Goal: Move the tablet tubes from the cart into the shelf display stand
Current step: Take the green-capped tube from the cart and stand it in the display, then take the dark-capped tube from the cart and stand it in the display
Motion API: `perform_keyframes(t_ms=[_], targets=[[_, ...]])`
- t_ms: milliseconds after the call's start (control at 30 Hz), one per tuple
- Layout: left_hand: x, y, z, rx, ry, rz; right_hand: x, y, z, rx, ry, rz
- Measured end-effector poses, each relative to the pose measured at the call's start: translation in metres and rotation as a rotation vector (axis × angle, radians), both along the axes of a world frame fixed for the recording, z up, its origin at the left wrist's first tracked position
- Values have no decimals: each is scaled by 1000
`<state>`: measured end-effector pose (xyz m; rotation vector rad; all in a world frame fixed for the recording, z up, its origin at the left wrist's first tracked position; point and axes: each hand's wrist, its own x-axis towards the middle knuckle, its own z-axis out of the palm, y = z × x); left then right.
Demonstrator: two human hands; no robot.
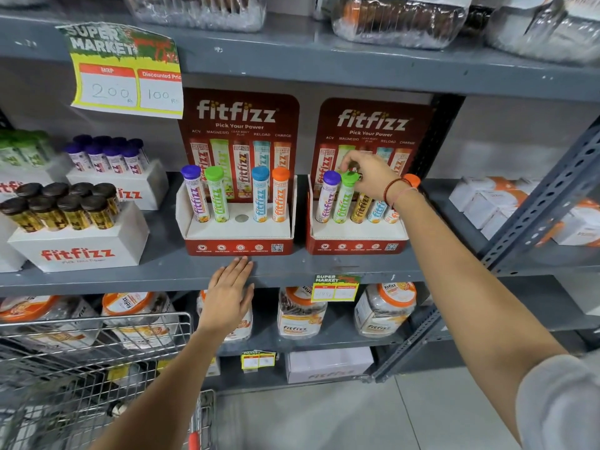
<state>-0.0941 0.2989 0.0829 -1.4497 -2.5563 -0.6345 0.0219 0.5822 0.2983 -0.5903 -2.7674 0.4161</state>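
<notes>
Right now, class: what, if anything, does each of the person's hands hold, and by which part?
The right hand pinches the green-capped tablet tube by its cap, in the right red display stand. The left hand holds nothing; its fingertips rest on the grey shelf edge.

Single head view, looking forward-down, close to shelf.

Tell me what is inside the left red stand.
The left stand holds four upright tubes: purple, green, blue, orange. The middle hole is empty. The tubes' bottoms are hidden in their holes.
</notes>
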Motion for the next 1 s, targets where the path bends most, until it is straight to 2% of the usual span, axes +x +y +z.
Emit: perform_keyframes(t_ms=[233, 433, 500, 633, 733, 867, 1000], targets=[[0, -1, 0, -3, -6, 4, 1, -2, 3, 119, -113, -41], [2, -2, 4, -4, -22, -10, 1, -5, 3, 134, -140, -98], [3, -2, 8, -4, -39, -11, 2, -11, 2, 126, -101, -126], [6, -15, 17, 50, -85, 34, -3, -47, -4, 126, 157, -140], [8, -41, 21, 113, -111, 87, -22, -92, -18, 65, 248, -18], [7, -93, 24, 170, -159, 190, -59, -165, -48, -9, 211, 209], [16, -157, 12, 179, -227, 383, -90, -240, -89, -100, 107, 429]])
